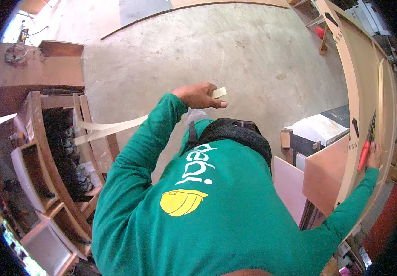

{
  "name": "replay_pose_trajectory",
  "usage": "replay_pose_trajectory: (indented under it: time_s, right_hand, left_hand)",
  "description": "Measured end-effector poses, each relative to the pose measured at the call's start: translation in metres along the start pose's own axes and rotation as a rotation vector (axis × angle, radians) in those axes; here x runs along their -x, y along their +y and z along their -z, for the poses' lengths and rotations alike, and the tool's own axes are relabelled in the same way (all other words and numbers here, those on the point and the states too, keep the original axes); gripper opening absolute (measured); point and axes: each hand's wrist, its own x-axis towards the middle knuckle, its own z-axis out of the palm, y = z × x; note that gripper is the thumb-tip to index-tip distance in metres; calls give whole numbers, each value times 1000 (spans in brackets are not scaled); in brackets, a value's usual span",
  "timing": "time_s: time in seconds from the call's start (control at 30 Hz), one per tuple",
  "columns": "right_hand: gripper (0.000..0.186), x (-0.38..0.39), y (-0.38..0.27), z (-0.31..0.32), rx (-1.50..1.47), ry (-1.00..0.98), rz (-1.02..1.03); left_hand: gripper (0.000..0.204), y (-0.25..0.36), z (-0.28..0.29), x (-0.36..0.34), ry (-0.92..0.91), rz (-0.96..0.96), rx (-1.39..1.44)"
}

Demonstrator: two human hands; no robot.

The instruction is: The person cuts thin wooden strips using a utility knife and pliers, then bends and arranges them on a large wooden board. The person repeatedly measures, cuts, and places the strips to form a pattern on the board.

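My left hand (198, 95) is raised over the floor in front of me. Thumb and fingers pinch a pale, flat, narrow strip (219, 93), whose short end sticks out past them. More pale strip (111, 131) runs out to the left beyond my forearm, in two lengths; the forearm hides whether they join the held end. At the far right, my right hand (374, 156) is closed at the handles of a red-handled hand tool (364, 155) with narrow dark jaws pointing away from me. It is over a long light-wood panel piece (356, 83).
Open wooden compartments (37, 170) stand close on my left, with a brown panel (37, 69) behind. Pink-brown boards (325, 172) and a white block (320, 129) are right of my body. Concrete floor (207, 50) lies ahead; flat boards (145, 11) lie at its far side.
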Motion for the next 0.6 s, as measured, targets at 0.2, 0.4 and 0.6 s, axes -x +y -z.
replay_pose_trajectory:
  time_s: [0.2, 0.4, 0.6]
  right_hand:
    - [59, 83, -23, 160, -816, 248, -227]
    - [42, 165, -452, 279, -1217, 438, 110]
    - [48, 128, -743, 227, -1322, -343, 523]
  left_hand:
    - [52, 2, 73, -23, -171, 48, 116]
    - [51, -11, 117, -37, -190, -45, 300]
    - [48, -13, 141, -42, 95, -381, 411]
